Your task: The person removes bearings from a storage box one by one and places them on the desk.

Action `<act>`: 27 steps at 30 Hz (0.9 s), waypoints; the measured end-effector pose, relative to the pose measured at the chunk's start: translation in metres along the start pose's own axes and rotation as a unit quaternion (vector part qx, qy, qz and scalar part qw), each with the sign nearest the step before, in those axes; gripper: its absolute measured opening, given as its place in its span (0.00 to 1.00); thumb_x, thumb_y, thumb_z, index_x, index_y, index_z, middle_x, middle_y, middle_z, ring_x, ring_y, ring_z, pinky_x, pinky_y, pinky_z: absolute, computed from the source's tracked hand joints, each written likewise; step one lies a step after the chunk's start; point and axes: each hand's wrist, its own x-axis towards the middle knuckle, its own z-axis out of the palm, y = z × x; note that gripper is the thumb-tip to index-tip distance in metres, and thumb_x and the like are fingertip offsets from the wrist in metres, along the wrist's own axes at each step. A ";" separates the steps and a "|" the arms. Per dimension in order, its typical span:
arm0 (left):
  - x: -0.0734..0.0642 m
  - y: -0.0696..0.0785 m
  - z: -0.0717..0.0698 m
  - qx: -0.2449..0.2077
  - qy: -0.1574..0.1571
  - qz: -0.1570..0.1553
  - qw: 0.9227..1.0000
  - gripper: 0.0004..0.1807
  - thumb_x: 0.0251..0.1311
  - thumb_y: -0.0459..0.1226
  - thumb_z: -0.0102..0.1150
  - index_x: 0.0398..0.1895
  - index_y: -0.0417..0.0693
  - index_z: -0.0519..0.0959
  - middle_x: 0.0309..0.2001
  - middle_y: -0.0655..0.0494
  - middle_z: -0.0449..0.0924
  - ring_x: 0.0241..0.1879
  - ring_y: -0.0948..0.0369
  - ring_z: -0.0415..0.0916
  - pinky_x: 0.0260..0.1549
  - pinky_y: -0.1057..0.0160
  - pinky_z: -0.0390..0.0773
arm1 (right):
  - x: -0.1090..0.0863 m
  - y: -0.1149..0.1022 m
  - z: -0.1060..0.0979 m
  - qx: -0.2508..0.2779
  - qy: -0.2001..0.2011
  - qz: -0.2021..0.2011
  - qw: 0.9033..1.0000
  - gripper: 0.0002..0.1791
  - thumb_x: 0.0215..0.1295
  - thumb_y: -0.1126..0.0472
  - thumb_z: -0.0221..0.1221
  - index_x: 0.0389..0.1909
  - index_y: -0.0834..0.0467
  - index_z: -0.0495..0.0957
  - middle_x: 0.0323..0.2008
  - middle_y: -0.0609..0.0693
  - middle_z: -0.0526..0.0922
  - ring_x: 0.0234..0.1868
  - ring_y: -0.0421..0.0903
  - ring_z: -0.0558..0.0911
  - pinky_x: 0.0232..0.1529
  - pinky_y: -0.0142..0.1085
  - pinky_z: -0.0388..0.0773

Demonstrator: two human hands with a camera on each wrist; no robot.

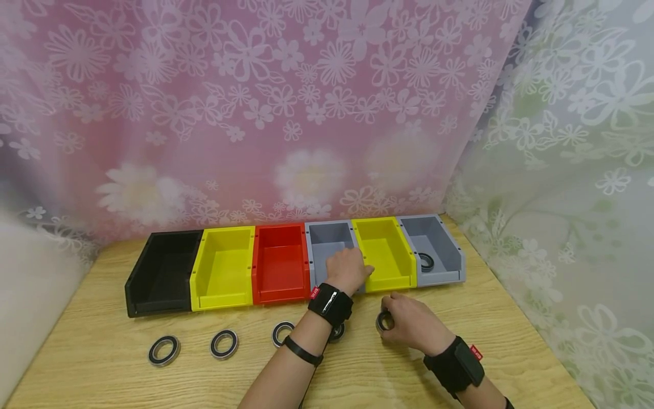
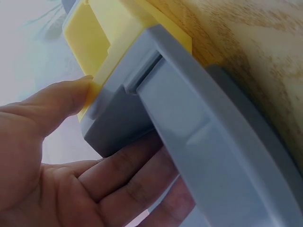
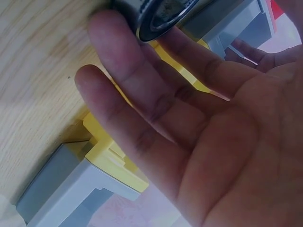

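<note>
My left hand (image 1: pixel 347 270) grips the wall where the middle grey bin (image 1: pixel 310 250) meets the right-hand yellow bin (image 1: pixel 393 282). In the left wrist view, the thumb touches the yellow side while the other fingers reach into the grey bin, their tips partly hidden. Just in front of the yellow bin, my right hand (image 1: pixel 414 322) holds a ball bearing (image 1: pixel 378 324) at the table surface. Only part of that bearing (image 3: pixel 151 21) shows at the fingertips in the right wrist view. Another bearing (image 1: pixel 431 262) leans inside the right-end grey bin (image 1: pixel 443 278).
Left of the hands stand a red bin (image 1: pixel 281 298), a yellow bin (image 1: pixel 222 301) and a black bin (image 1: pixel 158 307). Bearings lie in a row on the wooden table (image 1: pixel 112 375): one far left (image 1: pixel 152 353), others toward the left forearm, which partly hides one (image 1: pixel 338 334). Flowered curtains (image 1: pixel 230 142) hang behind.
</note>
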 end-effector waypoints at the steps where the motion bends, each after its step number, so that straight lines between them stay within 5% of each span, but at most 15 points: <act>1: 0.000 0.000 0.000 0.000 0.000 0.000 1.000 0.27 0.65 0.55 0.67 0.16 0.50 0.71 0.16 0.59 0.60 0.17 0.60 0.68 0.18 0.62 0.63 | 0.000 0.000 0.000 0.000 0.000 0.001 1.000 0.17 0.46 0.60 0.77 0.33 0.57 0.79 0.28 0.45 0.74 0.26 0.40 0.70 0.30 0.36 0.71; 20: -0.001 -0.001 0.000 -0.002 0.006 0.009 1.000 0.28 0.64 0.55 0.68 0.15 0.50 0.70 0.15 0.60 0.58 0.16 0.60 0.66 0.16 0.62 0.61 | -0.003 -0.005 -0.003 0.002 -0.005 0.025 1.000 0.20 0.46 0.57 0.80 0.33 0.57 0.78 0.28 0.45 0.73 0.27 0.41 0.70 0.30 0.38 0.71; 27: -0.001 0.000 0.001 -0.001 0.003 0.007 1.000 0.29 0.64 0.55 0.68 0.13 0.51 0.68 0.14 0.60 0.56 0.14 0.61 0.64 0.16 0.63 0.60 | -0.003 -0.008 -0.009 0.002 -0.008 0.045 0.999 0.21 0.53 0.50 0.78 0.39 0.57 0.81 0.31 0.46 0.76 0.29 0.42 0.74 0.32 0.41 0.74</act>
